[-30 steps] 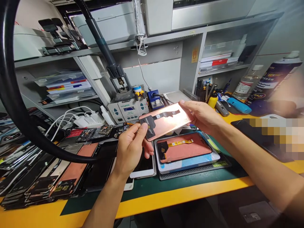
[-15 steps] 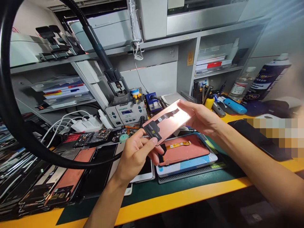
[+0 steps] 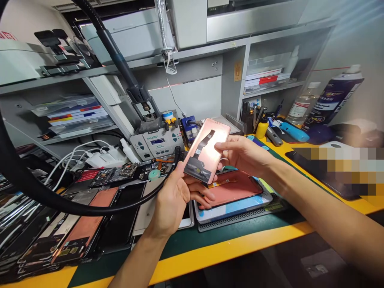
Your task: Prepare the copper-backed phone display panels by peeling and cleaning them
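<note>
A copper-backed phone screen (image 3: 212, 149) with a black flex cable along its back is held up over the bench, tilted, its shiny back toward me. My left hand (image 3: 177, 196) grips its lower left end, some fingers reaching beneath it. At its right edge, my right hand (image 3: 240, 150) is closed, thumb on the copper back. Below lies another phone screen (image 3: 237, 190), reddish-copper with an orange flex cable partly hidden by my left hand and the held screen. It rests on a blue and white box (image 3: 234, 209) upon a perforated grey plate (image 3: 216, 226).
Several phone screens (image 3: 91, 216) lie in rows at left, near a white power strip (image 3: 109, 156). A black flexible tube (image 3: 120, 209) loops across the left. Behind stands a soldering station (image 3: 157, 142). Bottles, a spray can (image 3: 334, 98) and a black phone (image 3: 318, 172) are at right.
The held screen has turned more upright and shifted slightly left. My right hand has moved from its top corner down to its right edge, thumb now on the back.
</note>
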Demonstrator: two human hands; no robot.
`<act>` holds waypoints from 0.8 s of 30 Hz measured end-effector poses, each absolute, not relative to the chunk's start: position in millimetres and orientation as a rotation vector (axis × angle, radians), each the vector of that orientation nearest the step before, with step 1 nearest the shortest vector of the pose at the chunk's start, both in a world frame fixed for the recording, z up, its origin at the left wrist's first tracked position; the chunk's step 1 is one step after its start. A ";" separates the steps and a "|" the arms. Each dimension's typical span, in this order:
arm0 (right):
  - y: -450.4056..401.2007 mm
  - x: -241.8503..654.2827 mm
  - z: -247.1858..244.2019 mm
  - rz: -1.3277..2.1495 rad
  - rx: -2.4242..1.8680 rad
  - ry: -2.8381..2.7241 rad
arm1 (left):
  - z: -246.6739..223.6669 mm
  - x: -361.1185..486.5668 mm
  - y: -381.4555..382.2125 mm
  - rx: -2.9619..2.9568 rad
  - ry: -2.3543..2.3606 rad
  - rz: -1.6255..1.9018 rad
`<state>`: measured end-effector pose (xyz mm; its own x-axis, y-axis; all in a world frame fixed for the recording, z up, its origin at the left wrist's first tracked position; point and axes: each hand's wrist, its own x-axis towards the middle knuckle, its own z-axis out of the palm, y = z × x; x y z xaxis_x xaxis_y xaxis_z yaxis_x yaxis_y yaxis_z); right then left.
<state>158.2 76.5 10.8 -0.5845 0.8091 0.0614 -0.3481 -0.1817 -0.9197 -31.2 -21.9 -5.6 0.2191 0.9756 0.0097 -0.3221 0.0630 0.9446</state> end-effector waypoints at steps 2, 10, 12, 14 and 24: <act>76.8 159.4 10.9 1.876 -0.548 -1.305 | -3.4 -31.6 -21.3 0.986 0.766 1.153; 75.5 159.1 11.4 1.901 -0.537 -1.331 | -0.8 -27.2 -23.2 0.960 0.840 1.172; 75.2 159.1 11.8 1.909 -0.529 -1.333 | -1.5 -27.2 -22.8 0.969 0.844 1.175; 75.0 159.2 12.2 1.918 -0.535 -1.329 | -2.2 -27.7 -22.0 0.972 0.827 1.167; 63.4 151.9 6.7 1.772 -0.664 -1.523 | 6.7 -35.9 -23.2 0.689 0.755 1.071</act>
<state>151.9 63.4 6.7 -0.6250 0.7783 0.0594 -0.1758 -0.0662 -0.9822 -35.9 -23.2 6.7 0.2872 0.9364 -0.2016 -0.5050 0.3269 0.7989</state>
